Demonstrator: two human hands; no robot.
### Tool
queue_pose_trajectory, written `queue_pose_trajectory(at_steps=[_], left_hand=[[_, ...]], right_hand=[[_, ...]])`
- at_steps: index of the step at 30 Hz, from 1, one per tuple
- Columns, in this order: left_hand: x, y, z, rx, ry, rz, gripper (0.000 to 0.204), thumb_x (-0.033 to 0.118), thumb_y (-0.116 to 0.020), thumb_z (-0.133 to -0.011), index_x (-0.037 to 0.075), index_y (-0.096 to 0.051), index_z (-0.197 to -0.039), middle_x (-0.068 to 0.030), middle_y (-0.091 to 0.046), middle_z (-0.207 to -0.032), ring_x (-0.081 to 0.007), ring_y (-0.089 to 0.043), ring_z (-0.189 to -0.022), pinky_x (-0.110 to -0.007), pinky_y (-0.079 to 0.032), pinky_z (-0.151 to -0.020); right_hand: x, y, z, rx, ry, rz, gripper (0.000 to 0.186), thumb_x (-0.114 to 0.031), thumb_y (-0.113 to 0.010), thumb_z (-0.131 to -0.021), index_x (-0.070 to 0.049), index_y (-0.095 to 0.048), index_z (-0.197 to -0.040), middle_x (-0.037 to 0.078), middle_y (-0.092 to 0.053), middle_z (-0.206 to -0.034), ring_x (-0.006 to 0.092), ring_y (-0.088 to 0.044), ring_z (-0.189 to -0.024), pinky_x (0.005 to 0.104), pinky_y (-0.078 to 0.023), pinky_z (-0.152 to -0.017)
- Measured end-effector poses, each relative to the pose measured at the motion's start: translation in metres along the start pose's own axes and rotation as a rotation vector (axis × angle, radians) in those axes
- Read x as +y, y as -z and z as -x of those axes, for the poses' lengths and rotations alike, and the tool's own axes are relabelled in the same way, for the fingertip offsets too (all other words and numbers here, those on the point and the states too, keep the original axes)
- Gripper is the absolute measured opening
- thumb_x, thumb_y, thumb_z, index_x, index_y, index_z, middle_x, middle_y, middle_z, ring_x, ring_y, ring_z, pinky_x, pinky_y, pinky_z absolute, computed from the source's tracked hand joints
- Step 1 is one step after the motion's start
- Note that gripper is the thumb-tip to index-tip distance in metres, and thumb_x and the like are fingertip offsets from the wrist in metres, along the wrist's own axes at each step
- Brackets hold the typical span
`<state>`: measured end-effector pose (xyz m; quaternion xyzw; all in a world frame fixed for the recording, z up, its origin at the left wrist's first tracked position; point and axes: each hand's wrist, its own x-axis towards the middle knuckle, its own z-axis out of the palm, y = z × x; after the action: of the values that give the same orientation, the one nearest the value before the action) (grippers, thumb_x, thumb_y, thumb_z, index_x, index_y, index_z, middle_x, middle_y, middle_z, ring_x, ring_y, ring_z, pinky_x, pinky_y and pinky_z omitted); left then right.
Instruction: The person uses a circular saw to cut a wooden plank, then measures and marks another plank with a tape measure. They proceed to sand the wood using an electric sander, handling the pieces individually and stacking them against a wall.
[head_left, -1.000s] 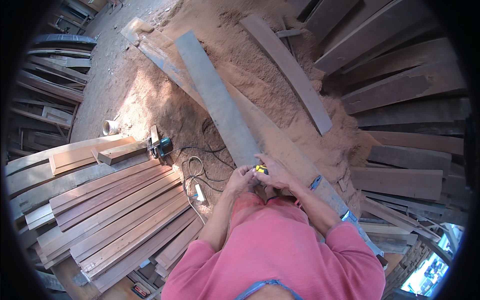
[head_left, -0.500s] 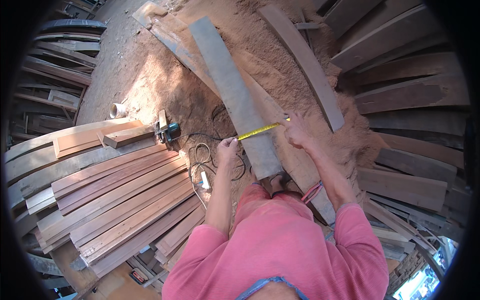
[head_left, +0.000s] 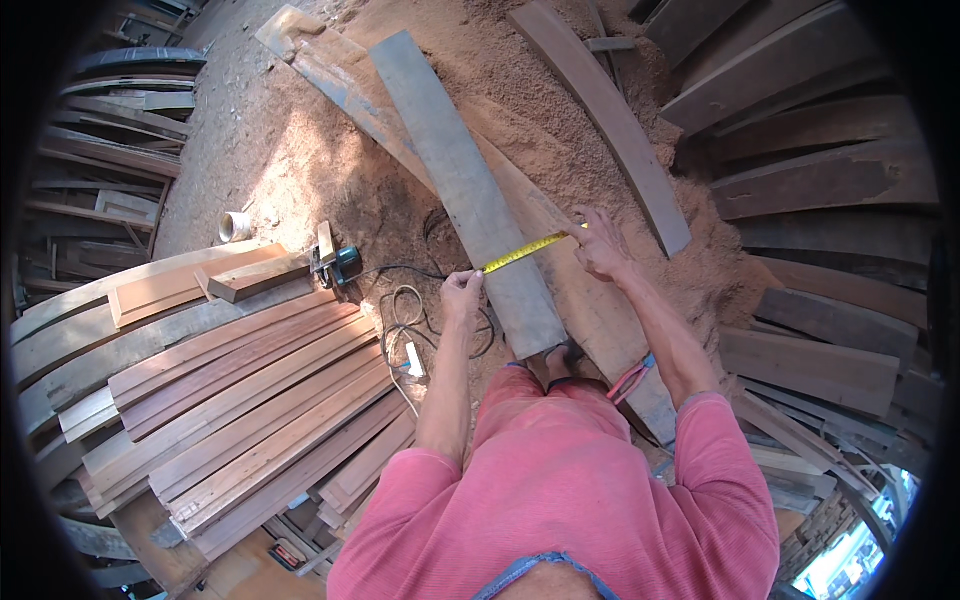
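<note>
A long grey wooden plank stretches away from my feet, lying over a wider board. Across its near part runs the yellow blade of a tape measure. My left hand pinches one end of the blade at the plank's left edge. Beyond the right edge, my right hand holds the other end, some of its fingers stretched out. Whether the tape's case sits in that hand cannot be made out.
Sawn planks lie stacked at the left, with a green-bodied power tool by them. Its cable loops over the ground. A curved board rests on sawdust. Large boards line the right side.
The tape blade and both hands have shifted slightly, a little up and to the right in the picture. The fingers of my right hand look more stretched out.
</note>
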<state>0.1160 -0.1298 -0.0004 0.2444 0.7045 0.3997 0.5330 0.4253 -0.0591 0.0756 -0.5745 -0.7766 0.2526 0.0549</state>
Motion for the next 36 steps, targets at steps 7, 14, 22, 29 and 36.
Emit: queue_pose_trajectory(at_steps=[7,14,22,29,36], left_hand=[[0.011,-0.003,-0.014,-0.023,-0.02,0.061,0.04,0.02,-0.077,-0.094,-0.002,-0.058,-0.121,-0.0064,-0.067,-0.094,-0.0117,-0.062,-0.075,-0.026,-0.05,-0.062],[-0.05,-0.012,0.064,-0.158,0.254,0.346,0.095,0.037,-0.087,-0.083,-0.001,-0.034,-0.15,-0.0189,-0.057,-0.135,-0.0256,-0.058,-0.121,-0.045,-0.051,-0.102],[-0.047,0.023,0.08,-0.344,0.259,0.386,0.08,0.035,-0.085,-0.083,0.001,-0.044,-0.144,-0.0125,-0.062,-0.131,-0.0251,-0.061,-0.118,-0.043,-0.052,-0.101],[-0.034,0.115,0.057,-0.349,0.179,0.205,0.081,0.047,-0.079,-0.087,0.001,-0.045,-0.146,-0.0121,-0.063,-0.132,-0.0238,-0.063,-0.118,-0.041,-0.05,-0.103],[-0.056,0.085,0.072,-0.26,0.043,0.162,0.079,0.054,-0.075,-0.09,0.001,-0.05,-0.144,-0.0116,-0.063,-0.132,-0.0226,-0.06,-0.12,-0.04,-0.047,-0.104]], right_hand=[[0.005,0.012,-0.023,-0.007,0.027,-0.028,0.053,-0.008,-0.066,-0.08,-0.015,-0.067,-0.132,0.016,-0.056,-0.136,0.0366,-0.048,-0.132,0.0456,-0.044,-0.109],[0.001,-0.009,0.084,0.158,-0.273,-0.616,0.056,-0.02,-0.071,-0.083,-0.002,-0.057,-0.135,0.022,-0.062,-0.129,0.0376,-0.058,-0.126,0.0441,-0.044,-0.109],[0.082,-0.091,0.261,0.304,-0.804,-0.367,0.061,-0.016,-0.072,-0.081,0.001,-0.052,-0.136,0.028,-0.059,-0.127,0.0409,-0.06,-0.118,0.0468,-0.046,-0.105],[0.061,-0.082,0.304,-0.084,-1.014,-0.166,0.077,-0.019,-0.07,-0.082,-0.003,-0.04,-0.151,0.031,-0.047,-0.146,0.0477,-0.043,-0.138,0.0522,-0.034,-0.117],[0.049,-0.073,0.245,0.049,-0.723,0.0,0.061,-0.029,-0.065,-0.087,0.0,-0.055,-0.139,0.029,-0.051,-0.145,0.0461,-0.044,-0.137,0.0528,-0.034,-0.117]])
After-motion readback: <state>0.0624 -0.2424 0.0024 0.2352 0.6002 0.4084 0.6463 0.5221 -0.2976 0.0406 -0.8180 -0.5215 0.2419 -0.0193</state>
